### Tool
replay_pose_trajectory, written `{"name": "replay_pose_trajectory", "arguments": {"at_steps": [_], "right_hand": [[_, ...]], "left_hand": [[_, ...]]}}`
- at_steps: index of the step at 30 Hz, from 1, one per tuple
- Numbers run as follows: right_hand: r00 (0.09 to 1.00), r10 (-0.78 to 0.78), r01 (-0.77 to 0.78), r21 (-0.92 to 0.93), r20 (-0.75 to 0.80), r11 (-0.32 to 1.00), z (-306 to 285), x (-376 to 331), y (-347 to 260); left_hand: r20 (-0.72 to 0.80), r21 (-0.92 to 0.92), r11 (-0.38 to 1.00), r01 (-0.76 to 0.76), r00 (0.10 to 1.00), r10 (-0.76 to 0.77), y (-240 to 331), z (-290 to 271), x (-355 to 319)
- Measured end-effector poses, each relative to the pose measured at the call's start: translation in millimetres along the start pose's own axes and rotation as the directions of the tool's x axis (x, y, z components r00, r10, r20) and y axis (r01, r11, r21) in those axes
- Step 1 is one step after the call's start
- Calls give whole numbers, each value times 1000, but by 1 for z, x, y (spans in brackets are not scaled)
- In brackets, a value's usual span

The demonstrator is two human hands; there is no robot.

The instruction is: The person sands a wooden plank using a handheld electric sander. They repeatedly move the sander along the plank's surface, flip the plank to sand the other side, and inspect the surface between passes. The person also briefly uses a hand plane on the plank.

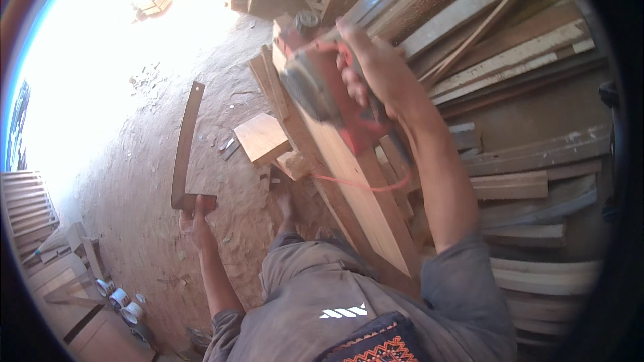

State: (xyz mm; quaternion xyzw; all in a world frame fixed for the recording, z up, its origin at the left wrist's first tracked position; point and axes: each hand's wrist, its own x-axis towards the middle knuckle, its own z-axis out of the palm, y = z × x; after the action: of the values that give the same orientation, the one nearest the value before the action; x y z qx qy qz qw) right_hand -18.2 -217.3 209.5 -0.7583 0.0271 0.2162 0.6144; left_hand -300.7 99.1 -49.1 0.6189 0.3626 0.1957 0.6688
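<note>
My right hand (pixel 376 70) grips the handle of a red and grey electric planer (pixel 318 90), which rests on a long wooden plank (pixel 362 194) running from the upper middle toward me. A red cord (pixel 349 184) loops across the plank. My left hand (pixel 196 224) hangs to the left and holds the short wooden end of a long L-shaped carpenter's square (pixel 186 144), whose blade points away over the dirt floor.
A small wooden block (pixel 261 137) and offcuts lie on the dirt floor left of the plank. Stacked boards (pixel 530 161) fill the right side and back. A wooden pallet (pixel 27 204) and small cans (pixel 121 298) sit at the lower left.
</note>
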Motion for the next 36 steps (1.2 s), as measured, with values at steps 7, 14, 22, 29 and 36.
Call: {"name": "replay_pose_trajectory", "arguments": {"at_steps": [7, 14, 22, 29, 36], "right_hand": [[985, 138, -141, -17, -100, 990, -48, -221, 68], [897, 144, 9, 344, -418, 939, -98, -447, 156], [758, 160, 70, 323, -632, 944, -112, -587, 254], [757, 266, 2, 410, -597, 912, -118, -631, 324], [791, 310, -3, 503, -528, 864, -126, -629, 368]], "left_hand": [[93, 17, 999, -46, 995, 44, 15, 31, -31], [209, -19, 974, -227, 952, 226, 26, 40, -135], [597, 97, 941, -323, 776, 204, 23, 91, -298], [700, 200, 828, -524, 668, 254, 1, 152, -320], [701, 142, 897, -418, 683, 207, 3, 168, -316]]}}
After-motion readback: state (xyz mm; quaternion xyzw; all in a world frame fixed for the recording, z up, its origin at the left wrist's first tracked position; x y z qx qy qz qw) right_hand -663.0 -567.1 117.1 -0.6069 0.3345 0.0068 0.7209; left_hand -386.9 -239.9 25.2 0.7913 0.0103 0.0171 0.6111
